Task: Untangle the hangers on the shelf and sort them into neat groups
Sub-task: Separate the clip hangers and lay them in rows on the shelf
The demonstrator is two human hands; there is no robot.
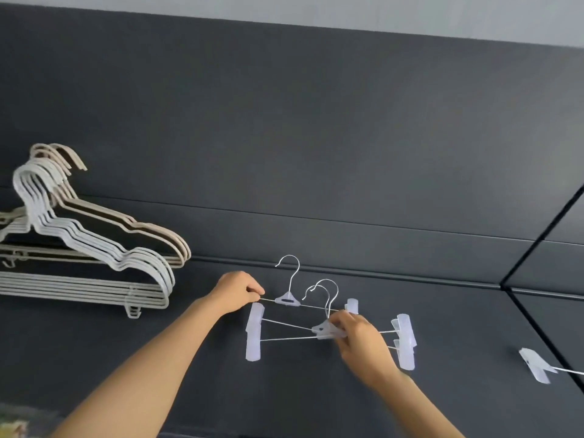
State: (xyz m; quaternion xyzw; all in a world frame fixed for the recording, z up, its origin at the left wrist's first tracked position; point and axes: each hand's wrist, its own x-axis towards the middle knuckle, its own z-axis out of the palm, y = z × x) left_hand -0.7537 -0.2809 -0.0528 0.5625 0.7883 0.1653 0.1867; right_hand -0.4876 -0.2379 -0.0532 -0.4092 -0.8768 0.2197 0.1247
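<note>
Pinching the sideways-lying upper hanger (287,299), the left hand (240,290) sits left of the right hand (360,338), whose grip clasps 2 lower hangers (254,325) centrally.

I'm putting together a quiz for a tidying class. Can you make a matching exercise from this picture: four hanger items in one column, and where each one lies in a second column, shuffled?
Things:
1. beige hangers
2. white hangers
3. clip hangers
4. lone clip

Places:
A. in the middle, held by the left hand and right hand
B. at the left, front stack
C. at the left, rear stack nearer the wall
D. far right, apart from the rest

Pairs: 1-C, 2-B, 3-A, 4-D.
</note>
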